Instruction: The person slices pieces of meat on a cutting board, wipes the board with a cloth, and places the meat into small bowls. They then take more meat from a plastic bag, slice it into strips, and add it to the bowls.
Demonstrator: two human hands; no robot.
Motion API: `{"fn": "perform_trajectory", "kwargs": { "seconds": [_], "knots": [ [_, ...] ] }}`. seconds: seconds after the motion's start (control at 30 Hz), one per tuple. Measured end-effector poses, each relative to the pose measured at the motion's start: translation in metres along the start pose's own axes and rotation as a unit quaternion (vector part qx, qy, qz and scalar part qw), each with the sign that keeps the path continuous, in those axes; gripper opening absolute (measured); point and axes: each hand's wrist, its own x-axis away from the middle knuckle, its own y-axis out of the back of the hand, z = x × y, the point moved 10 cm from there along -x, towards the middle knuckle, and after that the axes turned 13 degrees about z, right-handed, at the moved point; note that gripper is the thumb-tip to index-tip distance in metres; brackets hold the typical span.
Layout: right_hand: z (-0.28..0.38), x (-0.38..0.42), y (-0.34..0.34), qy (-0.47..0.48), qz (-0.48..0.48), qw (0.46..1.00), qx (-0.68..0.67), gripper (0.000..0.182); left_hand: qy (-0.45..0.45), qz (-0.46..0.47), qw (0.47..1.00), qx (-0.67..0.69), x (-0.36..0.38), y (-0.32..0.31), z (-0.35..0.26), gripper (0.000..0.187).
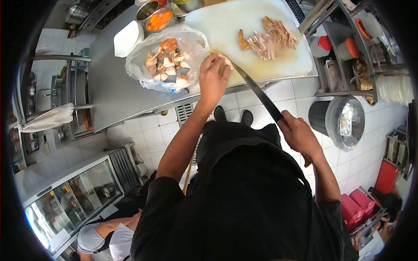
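On the white cutting board (244, 17), my left hand (213, 76) presses down on a piece of browned cooked meat (227, 63), fingers curled over it. A long knife (261, 93) is gripped by its handle in my right hand (299, 132). Its blade slants up to the left, with the tip end at the meat beside my left fingers. Farther right on the board lies a heap of thinly sliced meat (272, 42). An open clear plastic bag (136, 65) stands left of my left hand, holding several chunks of meat (169, 64).
Behind the bag are a container of orange slices (159, 20), other metal bowls and a stack of white containers (127, 40) on the steel table (109, 82). A lined bin (344, 122) stands at right, below shelves. Another person (104, 237) is at lower left.
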Motion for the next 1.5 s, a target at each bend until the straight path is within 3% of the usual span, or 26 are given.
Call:
{"fn": "perform_trajectory", "kwargs": {
  "seconds": [0.1, 0.3, 0.8, 0.9, 1.0, 1.3, 1.5],
  "knots": [
    [-0.002, -0.002, -0.004, -0.004, 0.029, 0.998, -0.049, 0.021, -0.051, 0.0, 0.998, -0.036, -0.002, 0.002, -0.009, 0.027],
    [0.002, -0.002, -0.005, -0.027, 0.074, 0.989, -0.123, 0.023, -0.046, 0.03, 0.998, -0.019, -0.004, -0.001, -0.002, 0.023],
    [0.001, -0.026, -0.017, 0.044, -0.011, 0.996, -0.072, 0.021, -0.086, 0.042, 0.995, -0.014, -0.011, 0.002, -0.007, 0.022],
    [-0.007, -0.039, -0.026, 0.037, 0.044, 0.983, -0.174, 0.022, -0.134, 0.073, 0.987, -0.046, -0.021, 0.002, -0.014, 0.021],
    [-0.017, -0.058, -0.04, 0.075, 0.13, 0.93, -0.336, 0.023, -0.17, 0.124, 0.973, -0.093, -0.033, 0.001, -0.016, 0.02],
    [-0.01, -0.063, -0.038, 0.064, 0.179, 0.866, -0.463, 0.023, -0.152, 0.181, 0.962, -0.134, -0.053, -0.002, -0.005, 0.018],
    [0.005, -0.071, -0.027, 0.074, 0.152, 0.871, -0.462, 0.02, -0.134, 0.163, 0.968, -0.133, -0.055, -0.004, -0.003, 0.017]
  ]
}}
